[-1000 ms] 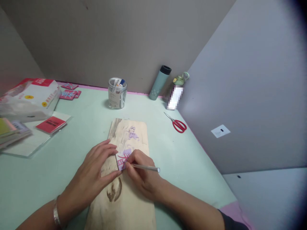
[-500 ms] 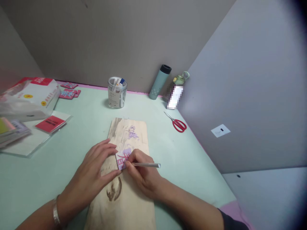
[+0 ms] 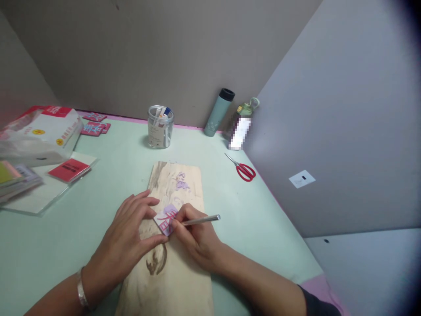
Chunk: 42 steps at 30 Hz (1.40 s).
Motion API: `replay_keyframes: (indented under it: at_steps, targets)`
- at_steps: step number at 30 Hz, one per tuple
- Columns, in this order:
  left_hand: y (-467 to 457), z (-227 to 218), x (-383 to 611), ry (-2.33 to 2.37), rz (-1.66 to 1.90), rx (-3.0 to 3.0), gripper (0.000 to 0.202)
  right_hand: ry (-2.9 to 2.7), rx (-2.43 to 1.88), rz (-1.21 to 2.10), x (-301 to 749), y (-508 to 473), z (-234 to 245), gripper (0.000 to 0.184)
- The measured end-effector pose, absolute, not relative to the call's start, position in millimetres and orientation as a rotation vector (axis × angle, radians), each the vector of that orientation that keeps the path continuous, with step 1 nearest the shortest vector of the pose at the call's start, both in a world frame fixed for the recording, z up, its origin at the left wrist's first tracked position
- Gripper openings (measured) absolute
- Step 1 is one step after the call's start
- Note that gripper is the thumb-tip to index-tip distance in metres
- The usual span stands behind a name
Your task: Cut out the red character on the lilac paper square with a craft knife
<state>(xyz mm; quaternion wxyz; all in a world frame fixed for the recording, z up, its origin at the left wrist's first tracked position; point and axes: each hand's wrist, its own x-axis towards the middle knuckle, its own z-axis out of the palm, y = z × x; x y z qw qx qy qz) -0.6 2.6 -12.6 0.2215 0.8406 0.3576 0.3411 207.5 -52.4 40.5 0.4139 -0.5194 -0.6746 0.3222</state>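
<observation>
A small square block [image 3: 165,223] with red characters and patches of purple lies on a wooden board [image 3: 179,285]. My left hand [image 3: 133,230] steadies it by its edges, thumb at the lower corner and fingertips at the left one. My right hand [image 3: 194,235] is closed in a writing grip around a slim silver pen-like tool [image 3: 204,220]. The tool's tip is hidden behind my fingers at the right side of the block. Purple smears [image 3: 181,182] mark the board farther up.
Red-handled scissors [image 3: 245,171] lie right of the board. Behind stand a clear jar [image 3: 160,131] of pens, a teal tumbler [image 3: 219,113] and a bottle with a green lid [image 3: 245,109]. Leftward are a plastic bag [image 3: 49,131], red pieces [image 3: 92,128] and a red packet [image 3: 69,170].
The block has turned on the board, so one corner now points toward me. The tool's rear end has swung slightly upward. Both hands keep their holds.
</observation>
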Motion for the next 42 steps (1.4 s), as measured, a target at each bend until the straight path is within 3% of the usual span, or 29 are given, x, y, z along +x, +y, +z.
replay_keyframes:
  at_steps: [8, 15, 42]
  targets:
    - [8, -6, -6, 0.834, 0.851, 2.372, 0.036, -1.746, -1.293, 0.817, 207, -53, 41, 0.019]
    - [5, 3, -7, 0.84, 0.786, 2.369, 0.017, -1.775, -1.273, 0.782, 207, -53, 39, 0.019]
    - [3, -1, -2, 0.948, 0.809, 2.309, 0.022, -1.823, -1.23, 0.833, 210, -53, 48, 0.019]
